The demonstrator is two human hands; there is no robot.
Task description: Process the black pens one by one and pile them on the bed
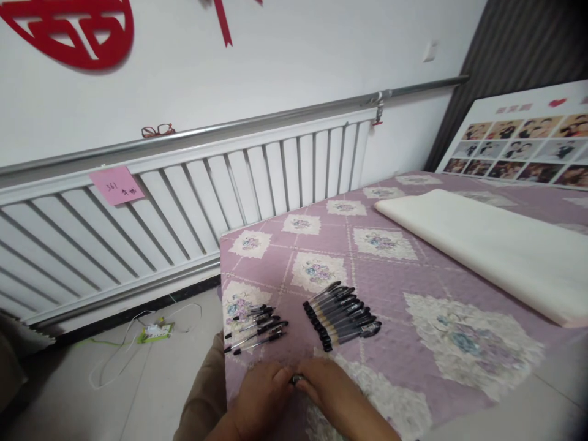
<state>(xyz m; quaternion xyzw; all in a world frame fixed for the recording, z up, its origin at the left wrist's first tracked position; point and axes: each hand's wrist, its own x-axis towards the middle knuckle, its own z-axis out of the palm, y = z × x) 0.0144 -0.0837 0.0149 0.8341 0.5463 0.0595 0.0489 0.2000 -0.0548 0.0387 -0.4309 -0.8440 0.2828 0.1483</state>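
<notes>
At the near side of the bed, my left hand and my right hand meet with their fingers closed. Between them pokes the dark, shiny end of a pen; the fingers cover the rest of it. Beyond my right hand, several black-capped pens with clear barrels lie side by side in a neat row. Left of that row is a looser group of slim black pen pieces, several of them, beyond my left hand near the bed's left edge.
A purple floral cover spreads over the bed. On the right lies a folded cream sheet, with a photo board behind. A white radiator lines the wall. Lower left, a power strip with cables rests on the floor.
</notes>
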